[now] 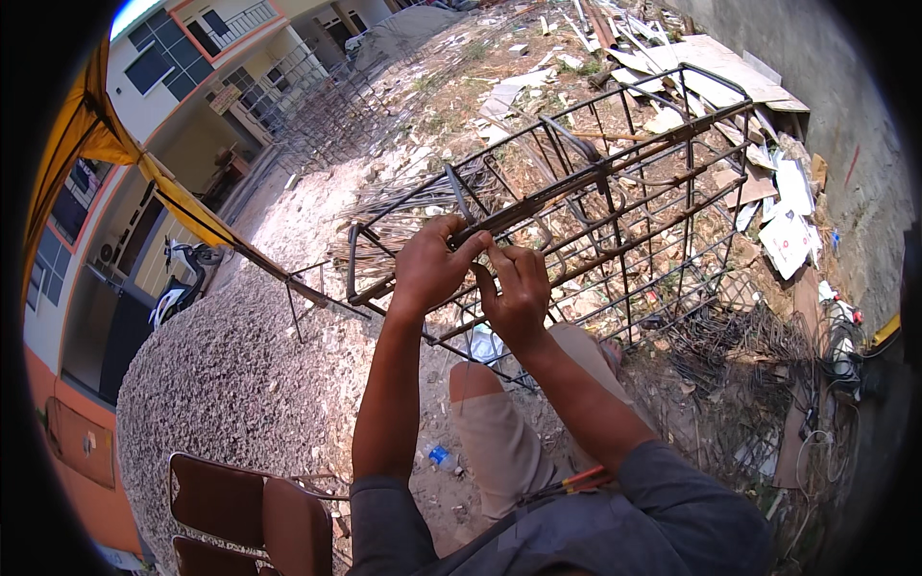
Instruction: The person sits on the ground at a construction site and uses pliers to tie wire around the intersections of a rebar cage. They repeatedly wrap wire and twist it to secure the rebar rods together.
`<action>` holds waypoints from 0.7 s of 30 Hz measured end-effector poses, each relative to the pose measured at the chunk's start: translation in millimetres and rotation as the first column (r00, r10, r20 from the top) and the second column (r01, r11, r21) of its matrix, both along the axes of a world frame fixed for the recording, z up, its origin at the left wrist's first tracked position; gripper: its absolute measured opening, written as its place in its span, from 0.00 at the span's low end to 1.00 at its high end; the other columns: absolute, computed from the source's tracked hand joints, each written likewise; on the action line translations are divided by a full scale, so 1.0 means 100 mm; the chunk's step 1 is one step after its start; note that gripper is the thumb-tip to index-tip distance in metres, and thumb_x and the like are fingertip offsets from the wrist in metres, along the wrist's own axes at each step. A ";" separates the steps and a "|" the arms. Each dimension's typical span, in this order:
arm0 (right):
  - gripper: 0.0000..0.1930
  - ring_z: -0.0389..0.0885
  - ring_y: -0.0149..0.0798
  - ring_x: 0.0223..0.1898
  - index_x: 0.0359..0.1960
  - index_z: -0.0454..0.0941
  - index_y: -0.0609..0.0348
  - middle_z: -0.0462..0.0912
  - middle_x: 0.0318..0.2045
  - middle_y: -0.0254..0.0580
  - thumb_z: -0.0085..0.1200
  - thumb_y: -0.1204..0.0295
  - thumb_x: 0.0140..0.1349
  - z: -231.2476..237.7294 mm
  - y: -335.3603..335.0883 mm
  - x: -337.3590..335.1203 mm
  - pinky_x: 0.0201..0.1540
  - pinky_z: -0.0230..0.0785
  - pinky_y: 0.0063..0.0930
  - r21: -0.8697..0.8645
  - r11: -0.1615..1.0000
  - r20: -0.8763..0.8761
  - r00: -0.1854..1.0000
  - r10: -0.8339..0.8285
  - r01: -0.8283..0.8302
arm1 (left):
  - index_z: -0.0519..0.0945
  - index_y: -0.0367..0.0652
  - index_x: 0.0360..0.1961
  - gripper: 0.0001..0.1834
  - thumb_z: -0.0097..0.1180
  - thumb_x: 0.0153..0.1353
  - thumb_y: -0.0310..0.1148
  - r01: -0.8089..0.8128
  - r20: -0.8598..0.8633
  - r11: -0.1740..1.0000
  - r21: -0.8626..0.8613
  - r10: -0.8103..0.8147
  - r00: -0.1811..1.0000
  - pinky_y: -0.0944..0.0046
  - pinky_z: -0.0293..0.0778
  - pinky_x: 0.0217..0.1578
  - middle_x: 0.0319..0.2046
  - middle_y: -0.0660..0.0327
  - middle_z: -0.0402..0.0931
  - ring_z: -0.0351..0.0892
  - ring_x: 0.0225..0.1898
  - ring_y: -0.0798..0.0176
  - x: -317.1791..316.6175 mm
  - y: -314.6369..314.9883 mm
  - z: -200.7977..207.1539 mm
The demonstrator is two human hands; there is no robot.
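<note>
A long cage of dark steel rebar (634, 226), made of bars and square stirrups, stretches from in front of me to the upper right. My left hand (430, 267) is closed over a top bar near the cage's closest end, its thumb pointing toward the other hand. Right beside it, my right hand (516, 293) has its fingers curled in a pinch against the same bar. Whatever sits between those fingertips is too small and hidden to make out. A tool with red-orange handles (586, 478) lies by my lap.
A gravel heap (221, 374) rises at the left, with brown chairs (219, 499) below it. Tangled wire (740, 336) and scrap boards (730, 72) lie along the right wall (864, 163). A plastic bottle (441, 456) is on the ground. A yellow tarp (182, 206) hangs at the left.
</note>
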State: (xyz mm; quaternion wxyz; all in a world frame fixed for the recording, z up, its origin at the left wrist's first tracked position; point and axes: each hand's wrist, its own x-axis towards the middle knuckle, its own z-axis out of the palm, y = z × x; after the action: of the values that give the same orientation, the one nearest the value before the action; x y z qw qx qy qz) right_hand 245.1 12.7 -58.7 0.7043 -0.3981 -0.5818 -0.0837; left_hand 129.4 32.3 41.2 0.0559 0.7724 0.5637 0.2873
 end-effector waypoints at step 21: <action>0.13 0.67 0.30 0.17 0.29 0.75 0.58 0.68 0.18 0.29 0.56 0.64 0.68 0.03 0.12 -0.04 0.21 0.61 0.29 -0.127 0.510 -0.863 0.348 0.366 -0.851 | 0.84 0.41 0.39 0.24 0.62 0.60 0.54 -0.108 0.008 0.994 0.022 0.108 0.994 0.60 0.75 0.40 0.33 0.55 0.84 0.84 0.38 0.56 0.09 -0.05 0.00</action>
State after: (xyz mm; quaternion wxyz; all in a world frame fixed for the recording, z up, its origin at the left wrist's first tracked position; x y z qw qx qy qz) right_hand 240.8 25.2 -55.8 0.6936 -0.3165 -0.3395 0.5508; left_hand 137.9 27.0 41.6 0.0338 0.7404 0.6012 0.2987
